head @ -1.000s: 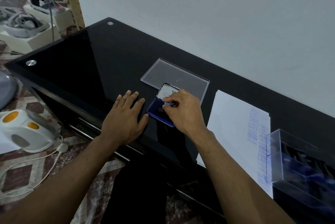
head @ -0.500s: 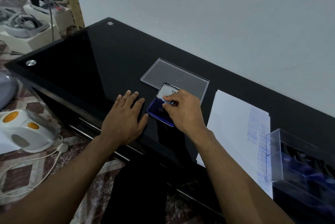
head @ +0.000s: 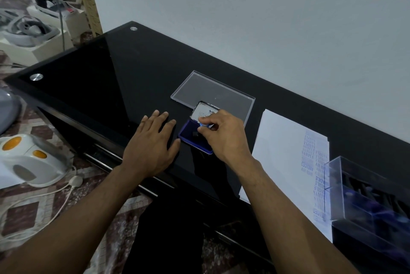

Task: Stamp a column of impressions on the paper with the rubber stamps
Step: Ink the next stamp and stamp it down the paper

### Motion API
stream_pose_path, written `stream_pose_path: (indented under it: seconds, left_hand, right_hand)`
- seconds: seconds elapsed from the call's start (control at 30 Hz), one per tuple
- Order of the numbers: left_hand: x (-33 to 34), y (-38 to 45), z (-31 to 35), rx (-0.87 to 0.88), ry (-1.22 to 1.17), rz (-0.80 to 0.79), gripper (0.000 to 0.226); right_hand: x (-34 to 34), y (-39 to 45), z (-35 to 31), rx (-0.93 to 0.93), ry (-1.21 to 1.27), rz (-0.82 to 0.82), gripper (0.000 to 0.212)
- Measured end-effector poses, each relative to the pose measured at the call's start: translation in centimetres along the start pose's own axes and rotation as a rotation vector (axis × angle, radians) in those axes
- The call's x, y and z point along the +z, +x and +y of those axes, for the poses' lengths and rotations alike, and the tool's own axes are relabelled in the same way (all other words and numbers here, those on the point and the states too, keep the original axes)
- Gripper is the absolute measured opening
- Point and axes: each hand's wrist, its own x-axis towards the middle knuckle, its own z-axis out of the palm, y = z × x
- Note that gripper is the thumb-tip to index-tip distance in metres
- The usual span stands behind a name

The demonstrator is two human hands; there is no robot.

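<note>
Pinching stamp [head: 203, 124], right hand [head: 224, 138], seemingly over ink pad [head: 192, 138]

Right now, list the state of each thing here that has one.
ink pad: lid open, standing up behind it.
stamp: pinched by the right hand, over the pad.
left hand: flat on the table, fingers straight.
paper: flat, blue impressions in columns.
clear box: open-topped, holding stamps.
clear lid: lying flat.

The right hand [head: 224, 136] pinches a rubber stamp [head: 203, 124] over the blue ink pad [head: 188, 137] (lid open); left hand [head: 150, 143] rests flat.
</note>
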Motion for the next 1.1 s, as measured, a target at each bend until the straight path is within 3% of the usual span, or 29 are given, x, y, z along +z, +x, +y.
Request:
stream_pose_path:
  seconds: [0.37,0.63,1.1]
  left_hand:
    - [-1.4,0.6,1.5,0.023,-0.129,0.043,0.074]
    - [-1.9,1.5,9.3,0.158,-0.195,0.058,0.069]
    - [1.1,1.5,22.8,0.381,-0.294,-0.077,0.071]
  right_hand:
    - [-1.8,-1.4,1.2,0.1,0.157,0.156,0.027]
    - [-6.8,-4.6,4.7,0.145,0.146,0.256,0.023]
    - [-16.0,-12.6,13.4,0.371,0.085,0.44,0.018]
